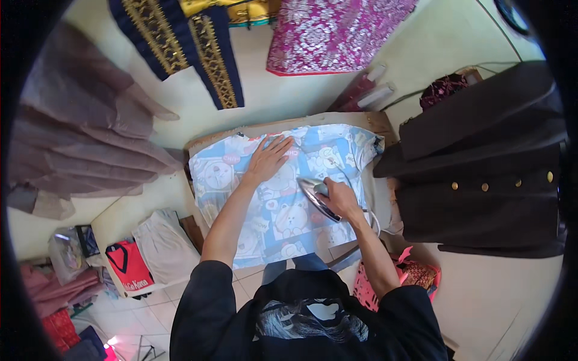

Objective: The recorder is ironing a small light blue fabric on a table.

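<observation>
A light blue cloth (283,216) printed with cartoon bears lies spread over an ironing board (376,123). My left hand (267,159) presses flat on the cloth near its far edge, fingers spread. My right hand (340,198) grips the handle of a metal clothes iron (316,195), which rests tilted on the cloth at the middle right. The iron's cord (374,221) loops off the board's right side.
A dark jacket with gold buttons (481,174) hangs close on the right. Navy-and-gold (192,42), magenta (331,30) and beige (84,138) garments hang on the wall. Folded clothes (150,253) lie on a low shelf at left; a pink basket (415,277) stands at lower right.
</observation>
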